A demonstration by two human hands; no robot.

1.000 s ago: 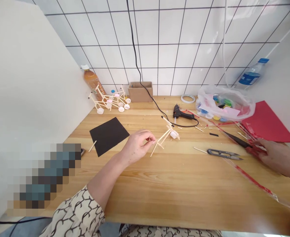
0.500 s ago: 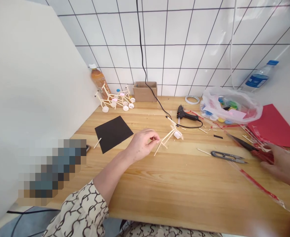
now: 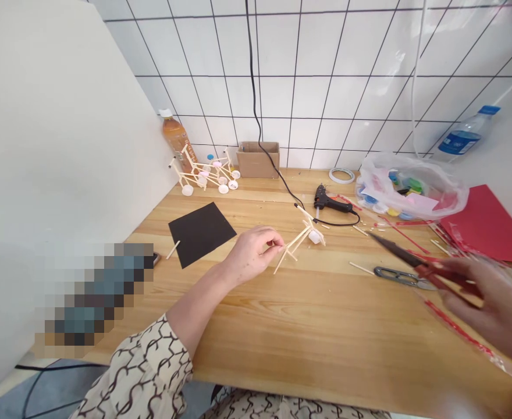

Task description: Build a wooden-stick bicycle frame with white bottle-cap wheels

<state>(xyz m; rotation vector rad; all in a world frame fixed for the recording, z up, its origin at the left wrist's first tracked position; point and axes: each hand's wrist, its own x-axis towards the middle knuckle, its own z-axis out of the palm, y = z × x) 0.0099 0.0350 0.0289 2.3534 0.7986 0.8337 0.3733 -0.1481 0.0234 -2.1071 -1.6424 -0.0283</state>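
Observation:
In the middle of the table my left hand (image 3: 256,253) pinches one end of a small stick model (image 3: 297,235), built of thin pale sticks with a white round piece and one dark-tipped stick. At the right my right hand (image 3: 487,297) grips a pair of scissors (image 3: 395,251) by the handles, blades pointing left and held close together. Below the blades lie grey thread snips (image 3: 402,277), partly covered by the scissors and fingers. A loose stick (image 3: 361,267) touches the snips' left end.
Several similar stick models (image 3: 208,174) stand by a tea bottle (image 3: 177,139). Black card (image 3: 201,234), a cardboard box (image 3: 258,160), a glue gun (image 3: 330,202) with its cord, a tape roll (image 3: 341,176), a plastic bag of caps (image 3: 413,186) and red card (image 3: 491,224) surround the work area.
My right hand has picked the scissors up from beside the red card and moved them left, over the snips. My left hand holds the stick model in nearly the same place.

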